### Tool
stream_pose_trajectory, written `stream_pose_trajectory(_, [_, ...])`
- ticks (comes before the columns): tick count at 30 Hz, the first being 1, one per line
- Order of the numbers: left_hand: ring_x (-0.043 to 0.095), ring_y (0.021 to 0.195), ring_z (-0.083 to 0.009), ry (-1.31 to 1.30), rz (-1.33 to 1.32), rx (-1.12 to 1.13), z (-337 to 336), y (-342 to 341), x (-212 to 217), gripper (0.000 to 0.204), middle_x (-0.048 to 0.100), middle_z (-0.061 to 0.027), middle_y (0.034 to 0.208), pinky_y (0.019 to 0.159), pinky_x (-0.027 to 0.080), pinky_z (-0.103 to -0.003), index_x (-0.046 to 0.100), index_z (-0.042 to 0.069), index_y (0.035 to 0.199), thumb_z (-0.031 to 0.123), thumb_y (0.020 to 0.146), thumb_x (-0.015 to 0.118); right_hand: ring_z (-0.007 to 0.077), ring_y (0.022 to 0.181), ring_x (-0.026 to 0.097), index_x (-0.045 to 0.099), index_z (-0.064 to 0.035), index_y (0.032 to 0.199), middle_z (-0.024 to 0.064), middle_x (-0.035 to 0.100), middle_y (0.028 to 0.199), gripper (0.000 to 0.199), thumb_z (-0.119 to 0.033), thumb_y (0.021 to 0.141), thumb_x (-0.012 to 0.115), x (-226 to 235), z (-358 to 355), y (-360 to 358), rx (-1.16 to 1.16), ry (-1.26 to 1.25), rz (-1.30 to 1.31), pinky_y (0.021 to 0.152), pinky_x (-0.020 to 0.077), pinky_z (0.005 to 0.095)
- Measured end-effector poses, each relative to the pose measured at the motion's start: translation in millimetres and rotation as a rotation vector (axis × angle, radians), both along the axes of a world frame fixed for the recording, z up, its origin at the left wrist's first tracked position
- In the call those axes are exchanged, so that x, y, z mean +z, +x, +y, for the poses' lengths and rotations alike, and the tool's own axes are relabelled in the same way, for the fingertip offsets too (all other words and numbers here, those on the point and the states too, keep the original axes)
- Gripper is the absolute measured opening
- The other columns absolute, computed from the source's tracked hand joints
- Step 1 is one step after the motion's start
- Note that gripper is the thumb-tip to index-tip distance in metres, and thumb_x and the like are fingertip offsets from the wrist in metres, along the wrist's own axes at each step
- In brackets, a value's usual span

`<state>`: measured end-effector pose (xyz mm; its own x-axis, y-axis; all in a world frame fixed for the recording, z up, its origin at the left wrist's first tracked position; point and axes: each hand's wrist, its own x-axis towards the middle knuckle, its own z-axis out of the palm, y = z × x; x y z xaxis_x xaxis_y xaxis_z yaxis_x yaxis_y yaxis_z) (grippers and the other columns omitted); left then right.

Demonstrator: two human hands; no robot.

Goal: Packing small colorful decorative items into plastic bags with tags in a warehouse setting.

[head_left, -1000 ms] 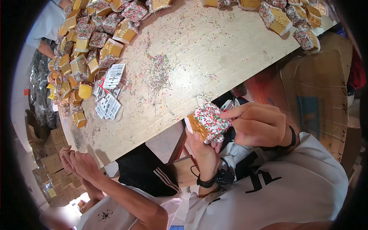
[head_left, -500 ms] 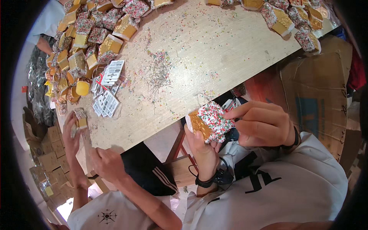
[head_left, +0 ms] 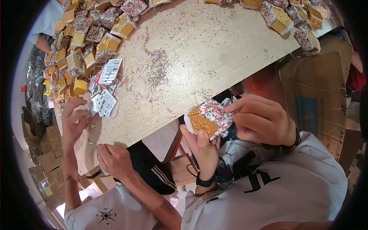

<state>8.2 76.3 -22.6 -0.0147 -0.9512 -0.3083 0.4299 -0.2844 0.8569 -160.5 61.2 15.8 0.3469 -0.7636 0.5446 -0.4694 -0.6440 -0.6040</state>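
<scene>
My left hand (head_left: 203,147) holds a small gingerbread-house ornament (head_left: 199,122) from below, thumb pressed on its golden-brown wall. The house lies tilted, its white roof covered in red and green beads. At the roof's right edge, my right hand (head_left: 262,119) is closed in a pinch, fingertips against the beads. Whatever it pinches is too small or too hidden to make out. On the table beyond lies a scatter of thin metal pins (head_left: 159,71) among loose coloured beads. A bunch of white hang tags (head_left: 105,101) with strings sits farther left.
Many similar ornaments are heaped on the table's (head_left: 191,46) far left (head_left: 86,34) and far right (head_left: 278,17). To my left, a co-worker's two hands (head_left: 115,159) are over the table edge. A large cardboard box (head_left: 316,99) stands at right.
My hands have barely moved; the ornament has tilted slightly in my left hand. The co-worker's far hand has let go of an ornament and moved toward the tags; the other has lowered to the table edge.
</scene>
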Motion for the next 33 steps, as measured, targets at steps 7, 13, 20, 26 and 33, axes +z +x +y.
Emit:
stream_pose_trajectory(7, [0.038, 0.047, -0.0008, -0.04, -0.022, 0.009, -4, 7, -8, 0.056, 0.053, -0.0016, 0.083, 0.036, 0.029, -0.015, 0.038, 0.005, 0.126, 0.045, 0.09, 0.053, 0.0247, 0.076, 0.063, 0.062, 0.0033, 0.097, 0.0142, 0.06, 0.09, 0.027, 0.002, 0.07, 0.067, 1, 3, -7, 0.012, 0.073, 0.084, 0.061, 0.0527, 0.0289])
stream_pose_trajectory(13, [0.045, 0.047, -0.0019, -0.092, -0.048, -0.067, -9, 11, -10, 0.065, 0.06, -0.0071, 0.094, 0.035, 0.031, -0.015, 0.037, 0.003, 0.129, 0.048, 0.087, 0.056, 0.0189, 0.065, 0.064, 0.065, -0.0023, 0.085, 0.0062, 0.064, 0.075, 0.016, -0.007, 0.073, 0.074, -1, -8, -14, 0.148, 0.358, -0.183, 0.059, 0.0514, 0.0271])
stream_pose_trajectory(20, [0.057, 0.104, -0.0234, -0.229, -0.235, -0.094, -3, 20, -16, 0.071, 0.05, -0.0189, 0.121, 0.086, 0.047, -0.034, 0.033, -0.002, 0.125, 0.045, 0.081, 0.064, 0.0157, 0.069, 0.066, 0.064, -0.0024, 0.085, 0.0059, 0.067, 0.075, 0.024, -0.012, 0.069, 0.08, -4, -2, -20, 0.178, 0.544, -0.327, 0.059, 0.0505, 0.0254])
stream_pose_trajectory(26, [0.044, 0.086, -0.0086, -0.147, -0.194, -0.136, -4, 30, -14, 0.054, 0.044, -0.005, 0.094, 0.08, 0.04, -0.024, 0.034, 0.003, 0.098, 0.041, 0.081, 0.069, 0.0144, 0.077, 0.065, 0.062, -0.0021, 0.096, 0.0096, 0.066, 0.089, 0.039, -0.016, 0.067, 0.083, -9, 3, -22, 0.105, 0.538, -0.272, 0.064, 0.0501, 0.0256])
stream_pose_trajectory(33, [0.049, 0.062, -0.0058, -0.014, -0.066, -0.287, 8, 24, 4, 0.029, 0.057, -0.0114, 0.088, 0.056, 0.042, -0.019, 0.035, 0.001, 0.113, 0.002, 0.091, 0.053, 0.0281, 0.105, 0.052, 0.053, -0.0028, 0.123, 0.017, 0.053, 0.118, 0.074, -0.023, 0.06, 0.087, -19, 10, -25, 0.223, 0.461, -0.24, 0.086, 0.0445, 0.0356])
